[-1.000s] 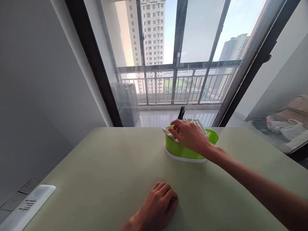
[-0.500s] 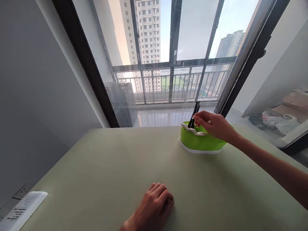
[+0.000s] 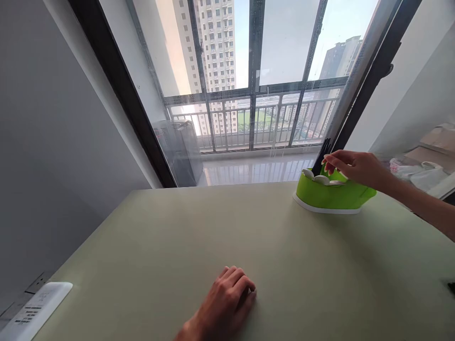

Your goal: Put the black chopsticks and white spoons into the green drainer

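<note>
A bright green cutlery holder [image 3: 330, 195] with a white base stands at the far right of the table. Black chopsticks [image 3: 319, 158] rise from its left part, and white spoons [image 3: 322, 180] show along the front rim. My right hand [image 3: 355, 166] is bent over the holder's top, its fingers curled just right of the chopsticks. It appears to grip the holder, though the contact is hidden behind the hand. Near the front edge, my left hand [image 3: 229, 298] rests on the table with fingers curled in and nothing visible in them.
The pale green table [image 3: 159, 237] reaches to a glass door with a balcony behind. A white power strip [image 3: 42, 310] lies at the left edge by the wall. A small dark object [image 3: 451, 287] shows at the right edge. Bags [image 3: 426, 174] lie beyond the table.
The green cutlery holder has shifted right and slightly back, together with my right hand. My left hand has stayed in place. A dark object has come into view at the right edge.
</note>
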Tool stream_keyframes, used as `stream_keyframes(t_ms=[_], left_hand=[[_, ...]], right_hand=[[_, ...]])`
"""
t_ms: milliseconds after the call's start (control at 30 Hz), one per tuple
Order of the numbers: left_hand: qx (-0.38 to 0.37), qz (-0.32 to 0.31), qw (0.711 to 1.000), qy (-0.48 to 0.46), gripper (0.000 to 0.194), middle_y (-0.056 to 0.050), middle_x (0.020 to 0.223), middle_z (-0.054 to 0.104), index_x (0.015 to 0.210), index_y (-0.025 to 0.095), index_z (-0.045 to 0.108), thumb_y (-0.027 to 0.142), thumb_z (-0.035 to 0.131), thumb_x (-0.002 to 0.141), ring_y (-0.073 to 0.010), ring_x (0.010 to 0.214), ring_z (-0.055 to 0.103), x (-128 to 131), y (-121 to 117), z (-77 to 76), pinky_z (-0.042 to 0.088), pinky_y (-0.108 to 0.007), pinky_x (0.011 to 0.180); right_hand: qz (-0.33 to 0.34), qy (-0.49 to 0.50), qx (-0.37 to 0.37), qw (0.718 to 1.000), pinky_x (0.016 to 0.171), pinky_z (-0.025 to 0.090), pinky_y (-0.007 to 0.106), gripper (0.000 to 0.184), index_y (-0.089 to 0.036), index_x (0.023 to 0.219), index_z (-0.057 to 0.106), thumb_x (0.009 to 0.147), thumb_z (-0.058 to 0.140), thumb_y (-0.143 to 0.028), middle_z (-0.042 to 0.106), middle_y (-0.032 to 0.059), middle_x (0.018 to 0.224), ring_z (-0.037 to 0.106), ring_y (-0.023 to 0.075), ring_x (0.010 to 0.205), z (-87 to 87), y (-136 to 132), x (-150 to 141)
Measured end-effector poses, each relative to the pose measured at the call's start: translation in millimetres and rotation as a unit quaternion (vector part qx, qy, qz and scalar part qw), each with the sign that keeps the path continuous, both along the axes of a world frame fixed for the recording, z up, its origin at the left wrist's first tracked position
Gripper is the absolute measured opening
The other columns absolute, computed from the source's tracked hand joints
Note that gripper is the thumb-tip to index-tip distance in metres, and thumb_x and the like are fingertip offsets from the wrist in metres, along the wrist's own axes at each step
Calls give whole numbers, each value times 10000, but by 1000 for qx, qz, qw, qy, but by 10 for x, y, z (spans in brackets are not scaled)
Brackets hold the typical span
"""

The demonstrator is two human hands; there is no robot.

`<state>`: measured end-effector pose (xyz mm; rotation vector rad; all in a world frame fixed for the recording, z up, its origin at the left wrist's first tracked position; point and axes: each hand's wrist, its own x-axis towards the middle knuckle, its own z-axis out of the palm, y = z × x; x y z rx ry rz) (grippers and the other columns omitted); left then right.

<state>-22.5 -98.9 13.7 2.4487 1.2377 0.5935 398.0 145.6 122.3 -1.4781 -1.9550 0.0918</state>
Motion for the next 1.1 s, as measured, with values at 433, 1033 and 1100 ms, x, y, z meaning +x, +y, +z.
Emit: stream_keyframes(t_ms=[433,1033,1100], left_hand=[[-74,8,997,-37,163,-46,938,673,921,201,596,257,475,1013,-184,883,587,6,29,71,432,-344,903],[-227,185,894,-338,403,21,740,566,874,188,606,574,527,959,-109,578,481,-323,885,152,425,-233,574],[-239,184,887,-350,405,24,727,550,856,188,603,575,532,956,-109,585,455,-321,856,175,406,-226,565]], right_hand=[[10,42,102,994,700,461,294,443,-215,936,621,1038,378,-571,746,80,896,658,168,717,-266,-832,-645],[142,314,-269,899,566,413,261,514,-211,870,645,985,419,-659,684,15,770,575,139,586,-1298,-1330,-1599],[138,313,-268,901,561,416,260,515,-212,853,637,984,419,-660,683,14,751,577,140,579,-1278,-1347,-1608]])
